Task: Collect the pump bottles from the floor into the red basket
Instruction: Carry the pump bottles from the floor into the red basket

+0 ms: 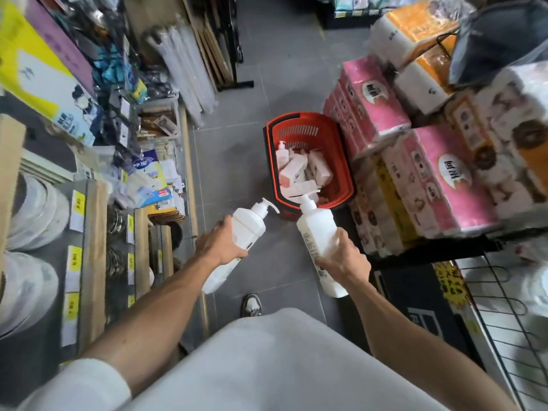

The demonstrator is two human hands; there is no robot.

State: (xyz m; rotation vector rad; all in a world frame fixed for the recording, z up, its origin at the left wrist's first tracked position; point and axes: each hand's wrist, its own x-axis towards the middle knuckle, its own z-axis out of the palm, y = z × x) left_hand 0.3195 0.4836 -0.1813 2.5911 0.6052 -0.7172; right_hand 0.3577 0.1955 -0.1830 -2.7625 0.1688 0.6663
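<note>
The left hand curls round one pump bottle, the right hand round a second bottle, both held near the red basket, which stands on the floor already part-filled. The person should lower each bottle past the rim, one at a time, laying it flat before letting go

head; wide-angle; from standing height; faces down and forward; aisle floor well below
</note>
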